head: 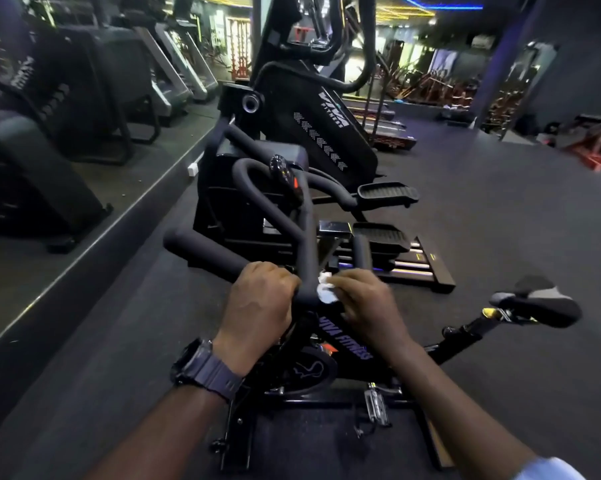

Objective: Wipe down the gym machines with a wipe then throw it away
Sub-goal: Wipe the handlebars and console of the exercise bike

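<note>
The left hand (257, 303) has its grip curled round the black handlebar (202, 252) of the spin bike (344, 351). At its 3 o'clock, the right hand (365, 306) pinches a white wipe (326, 292) (crumpled) against the bar. The saddle (538, 301) sits farther out at 3 o'clock.

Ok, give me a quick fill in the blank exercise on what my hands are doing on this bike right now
1. The left hand grips the bike's ____.
2. The right hand presses a white ____ against the handlebar.
3. A dark ____ sits on the left wrist.
4. The bike's saddle lies on the ____ side of the view.

Missing words: handlebar; wipe; watch; right
</note>
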Motion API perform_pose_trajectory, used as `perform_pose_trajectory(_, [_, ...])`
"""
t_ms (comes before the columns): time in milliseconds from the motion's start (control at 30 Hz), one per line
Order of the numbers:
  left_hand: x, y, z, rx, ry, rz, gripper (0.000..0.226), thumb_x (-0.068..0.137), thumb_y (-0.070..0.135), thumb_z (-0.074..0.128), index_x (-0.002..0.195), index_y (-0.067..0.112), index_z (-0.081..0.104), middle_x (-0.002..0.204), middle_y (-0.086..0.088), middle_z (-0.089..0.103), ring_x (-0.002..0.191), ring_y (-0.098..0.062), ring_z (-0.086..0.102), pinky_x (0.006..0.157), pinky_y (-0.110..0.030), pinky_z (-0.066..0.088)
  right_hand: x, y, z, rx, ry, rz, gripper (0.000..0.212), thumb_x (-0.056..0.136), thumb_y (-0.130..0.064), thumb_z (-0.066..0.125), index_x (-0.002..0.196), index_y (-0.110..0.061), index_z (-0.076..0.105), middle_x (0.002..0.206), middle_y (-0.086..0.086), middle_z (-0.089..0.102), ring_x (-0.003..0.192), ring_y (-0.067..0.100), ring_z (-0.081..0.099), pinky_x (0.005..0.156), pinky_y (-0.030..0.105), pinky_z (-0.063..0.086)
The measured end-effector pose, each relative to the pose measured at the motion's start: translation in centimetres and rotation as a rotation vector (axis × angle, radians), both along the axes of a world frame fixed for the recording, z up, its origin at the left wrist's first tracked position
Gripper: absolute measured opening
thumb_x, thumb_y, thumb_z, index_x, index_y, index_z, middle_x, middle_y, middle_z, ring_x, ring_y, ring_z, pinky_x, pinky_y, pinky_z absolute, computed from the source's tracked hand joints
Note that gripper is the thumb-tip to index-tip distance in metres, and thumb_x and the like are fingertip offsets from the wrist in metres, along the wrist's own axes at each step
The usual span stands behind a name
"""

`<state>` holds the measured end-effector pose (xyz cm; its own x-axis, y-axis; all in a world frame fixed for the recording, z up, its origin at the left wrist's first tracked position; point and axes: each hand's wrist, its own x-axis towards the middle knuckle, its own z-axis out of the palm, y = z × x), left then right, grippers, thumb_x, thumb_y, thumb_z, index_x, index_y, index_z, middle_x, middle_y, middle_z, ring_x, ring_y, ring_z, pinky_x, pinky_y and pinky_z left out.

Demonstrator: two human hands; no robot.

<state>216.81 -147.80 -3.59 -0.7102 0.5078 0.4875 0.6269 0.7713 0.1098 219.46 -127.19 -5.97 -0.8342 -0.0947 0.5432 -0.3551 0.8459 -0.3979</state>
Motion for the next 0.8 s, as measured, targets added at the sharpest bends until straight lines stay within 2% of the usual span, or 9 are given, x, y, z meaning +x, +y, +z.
perform_pose_trajectory(67, [0.1,0.6,0.1,0.016,-0.034,0.014,0.017,0.072,0.011,0.067,0.086,0.02,0.07,0.08,0.003,0.069,0.08,-0.025,0.062,0.077,-0.038,0.047,0.2,-2.1,0.3,-0.012,-0.034,0.042,0.04,0.076,-0.026,0.051,0.106,-0.011,0.073,0.102,0.006,0.069,0.094,0.022,0.063,0.082,0.023,0.048])
perform_pose_trajectory(100, [0.3,0.7,0.1,0.026,-0.044,0.019,0.019,0.073,0.012,0.068,0.09,0.02,0.07,0.081,0.003,0.069,0.08,-0.024,0.062,0.077,-0.037,0.047,0.8,-2.1,0.2,0.001,-0.051,0.088,0.04,0.076,-0.027,0.051,0.107,-0.011,0.073,0.103,0.004,0.068,0.096,0.02,0.062,0.082,0.024,0.049])
perform_pose_trajectory(200, [0.4,0.8,0.2,0.038,-0.049,0.024,0.026,0.072,0.016,0.073,0.097,0.02,0.069,0.085,0.004,0.069,0.081,-0.023,0.062,0.078,-0.037,0.047,2.5,1.4,-0.2,0.087,-0.039,0.131,0.024,0.081,-0.017,0.069,0.104,-0.016,0.074,0.101,0.0,0.068,0.092,0.018,0.062,0.078,0.024,0.049])
perform_pose_trajectory(300, [0.4,1.6,0.1,0.007,-0.049,0.015,0.025,0.074,0.018,0.073,0.099,0.02,0.068,0.089,0.003,0.069,0.083,-0.024,0.061,0.077,-0.038,0.048,0.5,5.1,-0.3,0.034,-0.03,-0.116,0.027,0.076,-0.001,0.071,0.098,-0.015,0.075,0.089,0.003,0.066,0.08,0.027,0.063,0.07,0.028,0.047])
perform_pose_trajectory(367, [0.5,2.7,0.0,0.017,-0.077,-0.003,0.027,0.073,0.017,0.074,0.1,0.019,0.068,0.09,0.001,0.068,0.083,-0.025,0.06,0.074,-0.038,0.049,-0.4,3.9,-0.3,-0.011,-0.046,-0.179,0.029,0.076,0.0,0.069,0.1,-0.015,0.075,0.091,0.004,0.065,0.084,0.027,0.061,0.072,0.031,0.049])
perform_pose_trajectory(500, [0.8,4.6,-0.4,0.055,-0.116,-0.079,0.021,0.079,0.013,0.067,0.099,0.017,0.068,0.091,0.0,0.068,0.087,-0.025,0.057,0.075,-0.039,0.052,2.5,2.2,-1.1,0.042,-0.074,0.049,0.031,0.075,-0.009,0.069,0.105,-0.015,0.073,0.095,0.002,0.064,0.09,0.016,0.056,0.076,0.022,0.044])
perform_pose_trajectory(667, [-0.1,6.9,-0.6,0.056,-0.171,-0.111,0.019,0.085,0.016,0.062,0.103,0.016,0.068,0.096,-0.002,0.069,0.093,-0.027,0.058,0.082,-0.042,0.048,-3.2,6.2,0.8,-0.043,-0.087,-0.264,0.024,0.08,-0.001,0.064,0.097,-0.011,0.076,0.083,0.009,0.064,0.077,0.031,0.064,0.068,0.03,0.044])
perform_pose_trajectory(733, [-0.3,8.5,-0.5,0.103,-0.257,-0.116,0.02,0.088,0.016,0.06,0.107,0.015,0.067,0.103,-0.003,0.067,0.098,-0.025,0.057,0.086,-0.041,0.047,-4.0,6.0,1.0,-0.057,-0.091,-0.278,0.022,0.081,-0.004,0.061,0.096,-0.009,0.076,0.084,0.011,0.065,0.079,0.032,0.065,0.07,0.031,0.046])
perform_pose_trajectory(800, [-0.4,9.7,-0.6,0.147,-0.31,-0.103,0.022,0.089,0.016,0.06,0.111,0.016,0.066,0.107,-0.003,0.067,0.102,-0.026,0.056,0.089,-0.041,0.046,-2.6,5.6,0.5,-0.017,-0.073,-0.189,0.027,0.08,-0.014,0.053,0.095,-0.012,0.076,0.084,0.009,0.064,0.079,0.029,0.063,0.068,0.032,0.048])
